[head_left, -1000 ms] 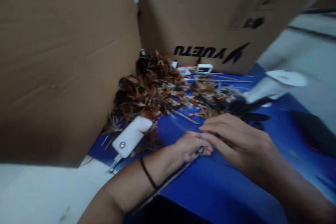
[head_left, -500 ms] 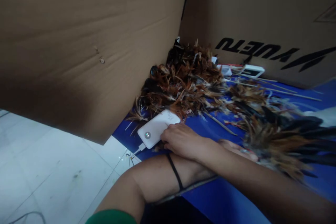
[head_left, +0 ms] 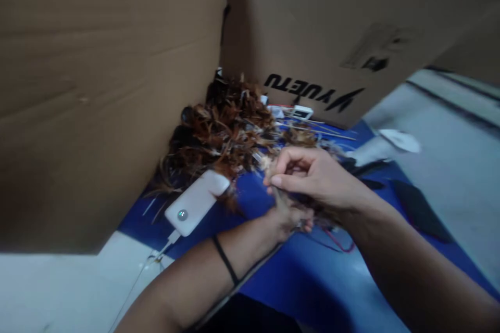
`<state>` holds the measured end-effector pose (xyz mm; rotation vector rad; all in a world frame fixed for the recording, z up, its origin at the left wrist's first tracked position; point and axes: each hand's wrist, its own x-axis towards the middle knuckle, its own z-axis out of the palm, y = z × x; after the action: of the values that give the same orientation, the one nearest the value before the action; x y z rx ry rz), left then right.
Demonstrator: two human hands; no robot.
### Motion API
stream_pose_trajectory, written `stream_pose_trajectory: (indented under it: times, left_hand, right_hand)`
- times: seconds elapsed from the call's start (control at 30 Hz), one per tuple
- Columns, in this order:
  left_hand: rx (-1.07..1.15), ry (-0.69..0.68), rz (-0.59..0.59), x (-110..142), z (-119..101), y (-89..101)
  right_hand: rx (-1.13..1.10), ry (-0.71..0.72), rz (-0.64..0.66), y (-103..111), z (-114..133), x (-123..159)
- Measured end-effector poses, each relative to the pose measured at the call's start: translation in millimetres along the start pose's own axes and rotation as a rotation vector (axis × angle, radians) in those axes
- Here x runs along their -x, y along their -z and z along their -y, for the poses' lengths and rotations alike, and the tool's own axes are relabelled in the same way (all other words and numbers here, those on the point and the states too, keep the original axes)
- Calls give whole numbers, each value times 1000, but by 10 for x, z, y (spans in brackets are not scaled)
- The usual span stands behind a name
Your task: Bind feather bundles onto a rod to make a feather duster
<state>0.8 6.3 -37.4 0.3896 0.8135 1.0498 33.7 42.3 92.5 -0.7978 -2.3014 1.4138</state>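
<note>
Blue surface (head_left: 250,244): two cardboard panels stand along it, the left panel (head_left: 97,99) at the left edge and the rear panel (head_left: 308,26) at the far edge, the latter with inverted black lettering. The feather pile (head_left: 226,130), mainly brown with dark and pale parts, lies in the far left area of the surface, against the junction of the panels.

Your right hand (head_left: 308,174) is above the middle of the surface, narrow, with thumb and forefinger pinched on a pale brown tuft (head_left: 271,166). Your left hand (head_left: 291,216) is just below it, fingers curled narrow at the base of a feather bundle (head_left: 322,210); your right wrist partly hides this bundle, and blur conceals the exact grip.

A white power bank (head_left: 197,203) lies near the left edge, beside the feather pile; its cable (head_left: 166,247) leaves the lower end and passes over the left edge. Near the rear panel, locate the small white-framed device (head_left: 302,113) and several thin sticks (head_left: 336,133). Dark feathers (head_left: 371,166) lie beyond your right wrist. A black flat object (head_left: 422,208) rests along the right edge. A red loop (head_left: 340,242) shows just beside your right forearm. A white round-ended item (head_left: 400,140) is at the far right corner.
</note>
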Motion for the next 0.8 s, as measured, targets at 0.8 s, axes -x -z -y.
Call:
stream_pose_trajectory:
  times: [0.8]
  left_hand:
    - [-126, 68, 2, 7, -53, -106]
  right_hand:
    - [550, -106, -94, 520, -824, 878]
